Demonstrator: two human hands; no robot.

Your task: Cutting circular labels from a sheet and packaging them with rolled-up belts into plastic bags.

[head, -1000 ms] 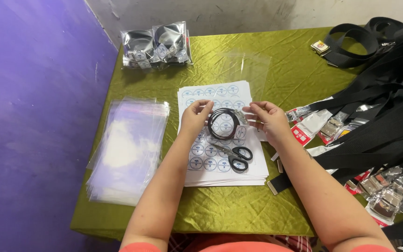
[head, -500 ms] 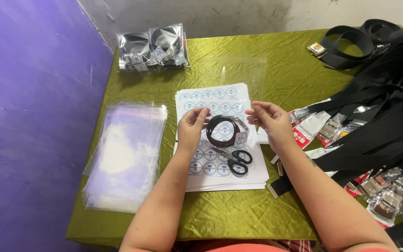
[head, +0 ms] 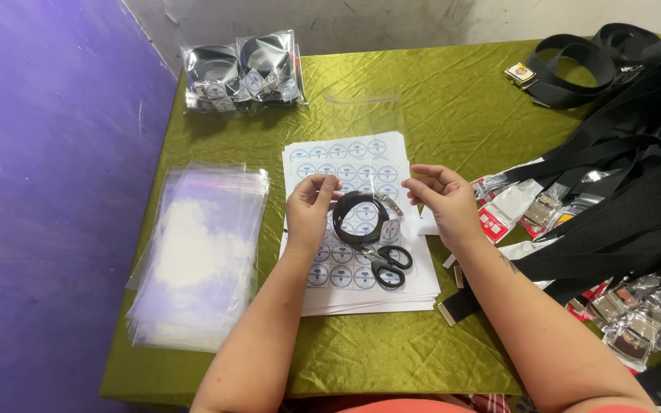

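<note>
Black coiled belt (head: 361, 218) now inside a clear bag, lifted above sticker sheets (head: 357, 222); left hand (head: 311, 206) and right hand (head: 437, 199) pinch the bag's edges; scissors (head: 388, 264) just below.

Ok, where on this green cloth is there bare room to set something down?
Bare green tablecloth lies between the bagged belts and the black webbing straps, and along the near edge below the white sticker sheets. The right side is crowded.

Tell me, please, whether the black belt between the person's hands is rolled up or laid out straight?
Rolled up: the black belt forms a tight round coil over the sticker sheets, between the left hand and right hand.
</note>
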